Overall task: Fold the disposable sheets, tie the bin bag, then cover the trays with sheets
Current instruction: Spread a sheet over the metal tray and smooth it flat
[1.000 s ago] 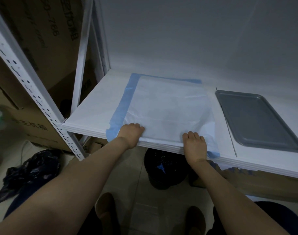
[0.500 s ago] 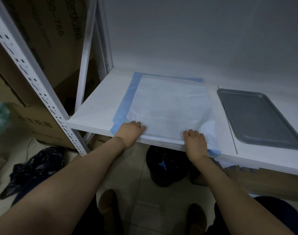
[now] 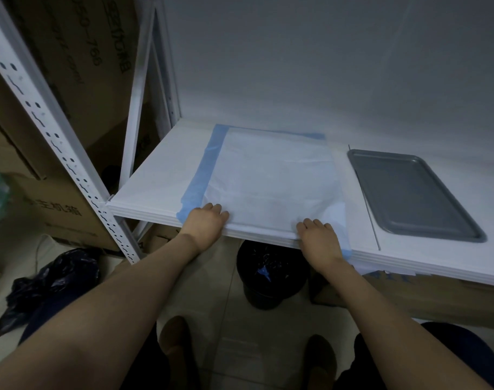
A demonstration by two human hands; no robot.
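Head view: left hand point(image 3: 205, 225) and right hand point(image 3: 320, 239) seemingly pinch thin blue-edged sheet point(image 3: 271, 178) beside a grey tray point(image 3: 408, 192).

Arms outstretched, left grip point(image 3: 205, 224), right grip point(image 3: 319, 238) palm-down, fingers curled

White shelf point(image 3: 155, 190), centre of frame, carrying two items. A disposable sheet point(image 3: 271, 181), white with a blue border, lay flat at centre, its near edge reaching the shelf's front edge. A grey tray point(image 3: 408, 192) lay uncovered at right, just beside the sheet and apart from it. Tiled floor point(image 3: 212, 294), lower frame: a black bin point(image 3: 271, 291) stood below the shelf's front edge, a crumpled dark bag point(image 3: 51, 282) lay at lower left, and cardboard boxes point(image 3: 60, 209) stood at left.
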